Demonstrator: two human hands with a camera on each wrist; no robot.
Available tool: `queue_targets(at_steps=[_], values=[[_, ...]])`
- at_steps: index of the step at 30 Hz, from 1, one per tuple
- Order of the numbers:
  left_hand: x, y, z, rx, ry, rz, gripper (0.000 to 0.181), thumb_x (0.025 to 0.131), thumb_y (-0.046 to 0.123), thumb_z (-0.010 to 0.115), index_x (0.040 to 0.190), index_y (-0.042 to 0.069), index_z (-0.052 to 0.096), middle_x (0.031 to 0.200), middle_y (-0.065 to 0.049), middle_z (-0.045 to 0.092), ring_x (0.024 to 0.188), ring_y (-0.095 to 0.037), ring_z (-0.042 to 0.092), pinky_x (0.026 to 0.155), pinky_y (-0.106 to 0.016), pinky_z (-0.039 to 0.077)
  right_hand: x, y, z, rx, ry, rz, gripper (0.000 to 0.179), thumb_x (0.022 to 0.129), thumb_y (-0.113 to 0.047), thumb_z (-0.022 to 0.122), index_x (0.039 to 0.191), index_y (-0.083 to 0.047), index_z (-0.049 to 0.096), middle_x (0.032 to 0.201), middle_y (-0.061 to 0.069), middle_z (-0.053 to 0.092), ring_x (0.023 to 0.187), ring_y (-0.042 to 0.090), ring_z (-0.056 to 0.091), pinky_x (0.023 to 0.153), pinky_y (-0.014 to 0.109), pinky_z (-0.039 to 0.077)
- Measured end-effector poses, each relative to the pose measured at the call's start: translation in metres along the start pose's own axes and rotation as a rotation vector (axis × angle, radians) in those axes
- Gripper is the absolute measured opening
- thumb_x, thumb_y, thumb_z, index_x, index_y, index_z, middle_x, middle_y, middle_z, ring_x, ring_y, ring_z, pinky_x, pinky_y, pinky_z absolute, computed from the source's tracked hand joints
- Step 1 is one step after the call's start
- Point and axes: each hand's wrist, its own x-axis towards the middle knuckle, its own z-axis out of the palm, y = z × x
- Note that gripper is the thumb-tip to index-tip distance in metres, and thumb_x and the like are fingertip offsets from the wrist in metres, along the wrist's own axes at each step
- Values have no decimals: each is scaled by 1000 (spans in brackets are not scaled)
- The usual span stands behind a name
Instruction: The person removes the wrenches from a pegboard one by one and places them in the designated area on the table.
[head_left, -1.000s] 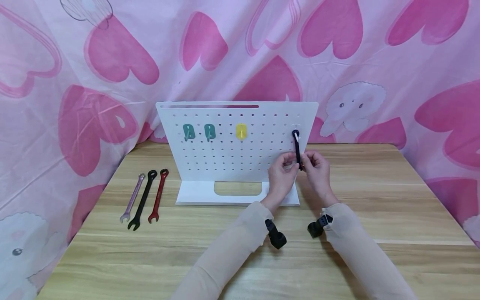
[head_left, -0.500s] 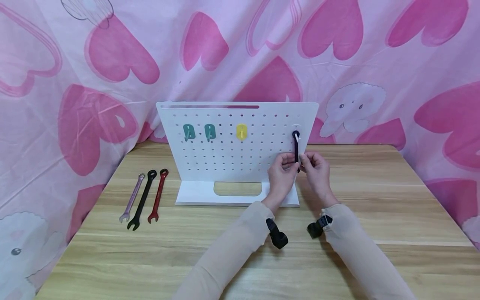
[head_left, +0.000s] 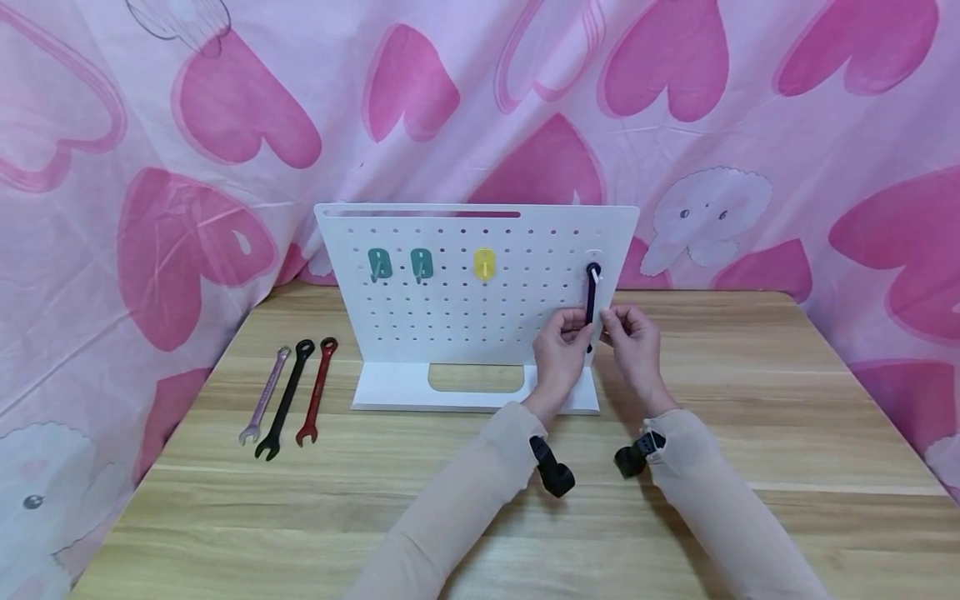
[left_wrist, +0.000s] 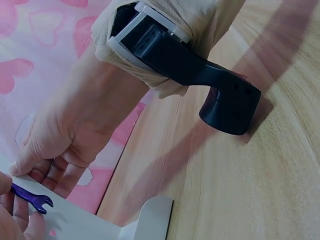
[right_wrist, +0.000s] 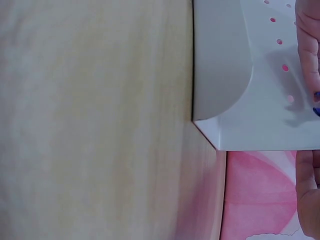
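A dark blue-purple wrench (head_left: pixel 591 302) hangs by its ring end from a hook near the right edge of the white pegboard (head_left: pixel 450 321). My left hand (head_left: pixel 558 358) pinches its lower part between thumb and fingers; the open-ended jaw sticks out below them, clearer on the wrench (left_wrist: pixel 35 199) in the left wrist view. My right hand (head_left: pixel 636 352) grips the board's right edge, its thumb at the front and its fingers behind, as the left wrist view shows. Only parts of the left hand (right_wrist: pixel 309 50) and right hand (right_wrist: pixel 309 195) enter the right wrist view.
Two green hooks (head_left: pixel 379 263) and a yellow hook (head_left: pixel 484 264) are fixed along the board's upper part. On the wooden table (head_left: pixel 750 375) at left lie a pink-purple wrench (head_left: pixel 265 396), a black wrench (head_left: pixel 285 400) and a red wrench (head_left: pixel 317 392). A patterned pink cloth (head_left: pixel 525 75) hangs behind.
The hanging wrench's lower end has swung slightly to the left, the left hand moving along with it. The right hand's fingertips, earlier close beside the wrench, now stand apart from it at the board's edge.
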Motion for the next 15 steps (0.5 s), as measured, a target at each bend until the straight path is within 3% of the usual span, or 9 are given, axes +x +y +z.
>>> queue_targets(at_steps=[10,15], values=[[-4,0,-9,-3,-46,29,14,84,6,69,98,5,66,91,-7,70,77,-5,62,72,-15,51,1,4,1,-3,18,-13,9,93,-16,57,87,-10,61,78,-4,59,73,1,60,75,23,55],[-6,3,-15,0,-83,44,17,84,6,69,101,6,66,93,-7,71,78,-6,63,72,-15,52,1,3,1,-3,24,-1,13,93,-15,57,89,-3,60,80,3,59,74,2,60,75,22,55]])
